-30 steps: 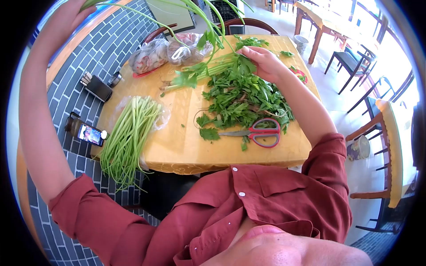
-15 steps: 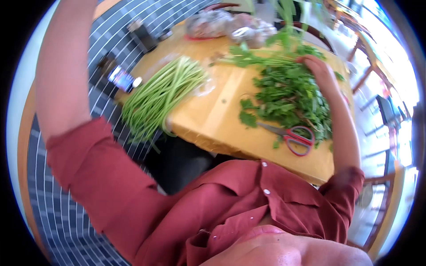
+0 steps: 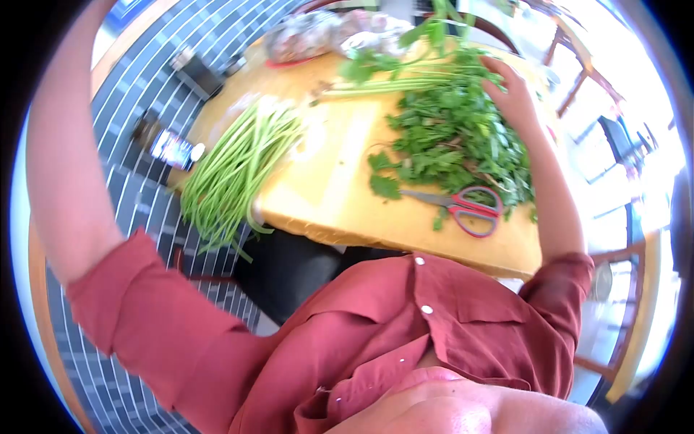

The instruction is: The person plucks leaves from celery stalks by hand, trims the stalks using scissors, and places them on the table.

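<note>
My right hand (image 3: 512, 90) is at the far right edge of a heap of leafy greens (image 3: 455, 137), which look like celery or parsley. Its thumb and fingers are apart in a curve beside the leaves, with nothing visible between them. Raised at the left, my left arm (image 3: 65, 145) runs off the top of the view, so that hand is hidden. Scissors (image 3: 473, 210) with red and grey handles lie near the heap, blades pointing left. Long pale stalks (image 3: 383, 87) with leaves extend leftward from the heap. A bundle of bare green stems (image 3: 242, 163) hangs over the table's left edge.
The wooden table (image 3: 318, 210) stands against a dark tiled wall. Filled plastic bags (image 3: 303, 36) sit at its far side. Along the left are a dark holder (image 3: 196, 74) and a labelled bottle (image 3: 173, 148). A black seat (image 3: 285, 271) is below the near edge; chairs stand at right.
The view has shifted, moving the table left. My right hand's fingers have spread from a closer grasp at the stalks. The upright leafy stalks at the back appear lower and further left.
</note>
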Available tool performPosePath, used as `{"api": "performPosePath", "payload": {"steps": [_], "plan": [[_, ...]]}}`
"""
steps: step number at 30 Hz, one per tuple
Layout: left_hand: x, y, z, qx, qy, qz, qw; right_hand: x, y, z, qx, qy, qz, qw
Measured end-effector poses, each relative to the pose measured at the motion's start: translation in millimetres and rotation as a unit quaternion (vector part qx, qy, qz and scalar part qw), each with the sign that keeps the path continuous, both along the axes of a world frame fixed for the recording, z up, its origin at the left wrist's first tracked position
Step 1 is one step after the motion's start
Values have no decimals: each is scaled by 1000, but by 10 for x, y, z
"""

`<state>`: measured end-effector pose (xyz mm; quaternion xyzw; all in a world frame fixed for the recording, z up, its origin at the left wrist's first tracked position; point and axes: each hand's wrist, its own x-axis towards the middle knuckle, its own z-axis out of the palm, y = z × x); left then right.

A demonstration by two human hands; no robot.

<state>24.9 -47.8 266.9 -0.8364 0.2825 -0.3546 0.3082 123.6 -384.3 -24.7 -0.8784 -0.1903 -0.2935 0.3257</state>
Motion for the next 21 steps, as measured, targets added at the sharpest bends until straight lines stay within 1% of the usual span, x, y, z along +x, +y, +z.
{"api": "performPosePath", "payload": {"steps": [1,2,3,5,7,8,11,12,14,15,16,18,19,20,21], "plan": [[22,-34,-2,-7,-4,14,1000,-98,74,116,83,14,5,996],[38,-69,-3,-14,-9,27,999,-218,176,215,149,-34,4,988],[47,-99,-5,-24,-4,36,999,-327,251,273,178,-102,-13,979],[112,-81,16,-31,0,31,999,-355,291,284,183,-185,48,964],[185,-54,27,-25,-5,5,1000,-490,414,418,102,-169,21,980],[202,-63,22,-24,-8,-7,1000,-452,479,418,147,-121,56,980],[143,-139,-40,-32,-12,-19,999,-333,553,461,169,-54,51,983],[113,-181,-51,-37,-8,-16,999,-265,567,468,212,-17,107,971],[162,-133,5,-59,28,-5,998,-218,585,518,305,24,248,919],[302,-28,102,-77,59,1,995,-224,598,574,348,45,316,881],[336,-8,136,-94,90,8,991,-301,595,648,411,122,370,824],[236,-35,65,-49,46,-23,997,-233,491,598,416,175,416,790],[184,-66,48,-39,43,-28,998,-179,459,561,418,203,444,766],[123,-97,32,-28,41,-32,998,-120,458,521,457,204,456,736],[121,-95,49,-32,57,-25,998,-79,437,481,453,209,478,723]]}}
